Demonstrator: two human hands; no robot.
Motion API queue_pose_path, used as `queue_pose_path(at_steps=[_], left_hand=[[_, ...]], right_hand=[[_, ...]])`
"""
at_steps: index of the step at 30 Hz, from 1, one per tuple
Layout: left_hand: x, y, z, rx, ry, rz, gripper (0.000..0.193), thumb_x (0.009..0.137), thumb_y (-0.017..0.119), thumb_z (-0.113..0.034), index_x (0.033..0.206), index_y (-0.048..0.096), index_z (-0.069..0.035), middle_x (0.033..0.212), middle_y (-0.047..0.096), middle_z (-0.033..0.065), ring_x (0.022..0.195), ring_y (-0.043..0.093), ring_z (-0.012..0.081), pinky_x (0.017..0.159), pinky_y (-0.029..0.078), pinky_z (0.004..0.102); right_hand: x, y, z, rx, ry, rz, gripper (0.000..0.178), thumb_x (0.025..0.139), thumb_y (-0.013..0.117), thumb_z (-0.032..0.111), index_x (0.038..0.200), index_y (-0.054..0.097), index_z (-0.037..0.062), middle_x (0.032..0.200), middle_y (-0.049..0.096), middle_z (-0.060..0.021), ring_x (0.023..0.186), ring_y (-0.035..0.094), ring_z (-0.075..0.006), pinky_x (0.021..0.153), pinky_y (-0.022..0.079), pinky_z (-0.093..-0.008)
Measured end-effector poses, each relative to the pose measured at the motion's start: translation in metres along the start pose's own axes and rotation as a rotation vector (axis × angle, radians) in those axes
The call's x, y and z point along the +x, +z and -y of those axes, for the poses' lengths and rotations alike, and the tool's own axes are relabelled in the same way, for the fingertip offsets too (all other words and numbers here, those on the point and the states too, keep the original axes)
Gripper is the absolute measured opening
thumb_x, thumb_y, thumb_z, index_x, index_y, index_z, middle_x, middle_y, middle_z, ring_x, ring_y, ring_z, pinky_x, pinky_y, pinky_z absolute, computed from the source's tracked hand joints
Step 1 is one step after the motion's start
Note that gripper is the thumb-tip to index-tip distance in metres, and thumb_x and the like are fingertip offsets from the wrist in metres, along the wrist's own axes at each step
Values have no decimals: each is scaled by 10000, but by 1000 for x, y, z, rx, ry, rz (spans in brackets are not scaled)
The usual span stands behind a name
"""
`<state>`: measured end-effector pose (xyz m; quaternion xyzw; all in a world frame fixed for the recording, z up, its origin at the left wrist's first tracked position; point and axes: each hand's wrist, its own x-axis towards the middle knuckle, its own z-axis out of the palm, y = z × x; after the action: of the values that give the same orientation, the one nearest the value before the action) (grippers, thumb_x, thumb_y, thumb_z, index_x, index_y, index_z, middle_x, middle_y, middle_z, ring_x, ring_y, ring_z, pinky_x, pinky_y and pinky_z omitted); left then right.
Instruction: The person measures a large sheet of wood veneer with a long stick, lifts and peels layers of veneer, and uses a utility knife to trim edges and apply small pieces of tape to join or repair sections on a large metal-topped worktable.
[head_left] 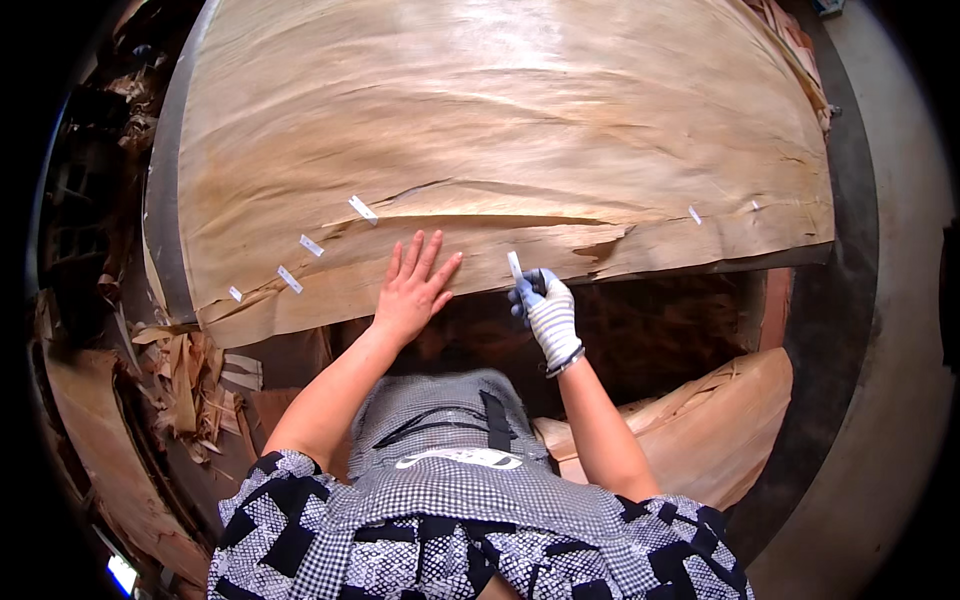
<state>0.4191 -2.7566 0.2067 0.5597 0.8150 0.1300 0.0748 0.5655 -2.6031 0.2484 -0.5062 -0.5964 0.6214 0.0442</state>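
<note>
A large sheet of thin wood veneer [500, 130] spreads before me, with a long split running along its near part. My bare left hand [412, 290] lies flat on the strip below the split, fingers spread. In a striped glove with bluish fingertips, my right hand [545, 305] pinches a short piece of white tape [515, 264] at the sheet's near edge. Other white tape pieces [363, 209] bridge the crack on the left, and another tape piece [695, 215] sits toward the right. A torn gap [600, 247] shows right of my gloved hand.
Veneer scraps [185, 385] are heaped at the lower left, beside a curved veneer piece [110, 440]. Another veneer sheet [700, 430] leans low on the right, near my forearm. A dark board edge [720, 262] shows under the sheet.
</note>
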Motion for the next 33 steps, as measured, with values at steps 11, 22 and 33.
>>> queue_pose_path(at_steps=[11, 22, 33], left_hand=[[16, -3, -17, -205, -34, -19, 525, 791, 548, -236, 1289, 395, -162, 1413, 223, 92, 1317, 159, 275, 1055, 143, 448], [26, -1, -24, -55, -6, 35, 489, 821, 512, -239, 1291, 396, -175, 1410, 239, 69, 1319, 163, 271, 1059, 124, 440], [26, 3, -23, -112, -22, 7, 489, 811, 524, -240, 1277, 410, -149, 1398, 264, 55, 1313, 187, 257, 1060, 152, 408]], right_hand=[[62, 21, 6, 12, 53, 222, 109, 831, 563, 107, 795, 548, 5, 614, 573, -56, 481, 521, -111, 435, 441, -250], [50, 5, 7, 168, 121, 153, 93, 844, 552, 107, 831, 520, 20, 651, 552, -38, 520, 518, -89, 436, 440, -226], [56, 14, 21, 115, 149, 239, 92, 827, 569, 90, 792, 519, 21, 602, 545, -38, 476, 503, -100, 416, 436, -236]])
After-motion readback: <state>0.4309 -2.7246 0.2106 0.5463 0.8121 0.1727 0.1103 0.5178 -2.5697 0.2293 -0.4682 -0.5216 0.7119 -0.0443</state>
